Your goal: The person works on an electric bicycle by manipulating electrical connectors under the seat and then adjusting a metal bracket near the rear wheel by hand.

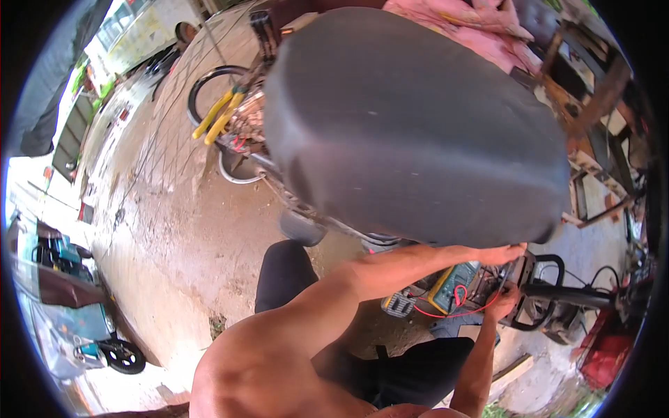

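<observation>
A large dark grey motorbike seat (418, 125) fills the upper middle. My left hand (503, 255) reaches under its near right edge, against the dark frame (526, 279); its fingertips are mostly hidden. Just below it, my right hand (503, 304) is closed beside the same frame, and a thin dark piece shows near its fingers. What it grips is too small to make out. A red test lead (453, 315) runs up to this hand. Left of the hands lies a green multimeter with a yellow edge (446, 289), partly covered by my left forearm.
Yellow-handled pliers (217, 120) rest among wires at the seat's left end. A grey ribbed pedal (398, 304) is beside the multimeter. Pink cloth (474, 28) lies behind the seat. Wooden and metal scrap (592, 167) stands at the right. A small wheeled vehicle (122, 355) is at far left.
</observation>
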{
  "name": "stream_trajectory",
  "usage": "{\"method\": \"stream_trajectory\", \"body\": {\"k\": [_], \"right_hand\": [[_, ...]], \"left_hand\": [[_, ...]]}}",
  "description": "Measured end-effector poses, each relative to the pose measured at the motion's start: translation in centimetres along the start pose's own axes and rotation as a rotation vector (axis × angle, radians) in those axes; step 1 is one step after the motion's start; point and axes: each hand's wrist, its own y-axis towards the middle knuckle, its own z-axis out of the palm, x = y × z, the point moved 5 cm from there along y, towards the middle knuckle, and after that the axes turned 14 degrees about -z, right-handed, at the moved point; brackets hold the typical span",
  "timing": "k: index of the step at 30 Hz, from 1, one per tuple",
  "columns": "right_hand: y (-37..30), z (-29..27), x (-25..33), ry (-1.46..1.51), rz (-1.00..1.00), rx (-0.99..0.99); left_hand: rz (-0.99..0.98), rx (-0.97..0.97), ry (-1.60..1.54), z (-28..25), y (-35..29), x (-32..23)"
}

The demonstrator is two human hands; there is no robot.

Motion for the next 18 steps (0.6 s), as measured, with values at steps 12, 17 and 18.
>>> {"method": "stream_trajectory", "body": {"k": [12, 17, 18], "right_hand": [[0.3, 0.3, 1.8, 0.02, 0.064, 0.023], [0.3, 0.1, 2.1, -0.023, 0.044, 0.008], [0.2, 0.2, 2.0, -0.026, 0.059, 0.025]], "left_hand": [[0.216, 0.175, -0.175, -8.3, -14.1, -4.0], [0.218, 0.209, -0.225, -8.9, -16.3, -4.2], [0.224, 0.244, -0.219, -8.9, -16.3, -4.1]]}}
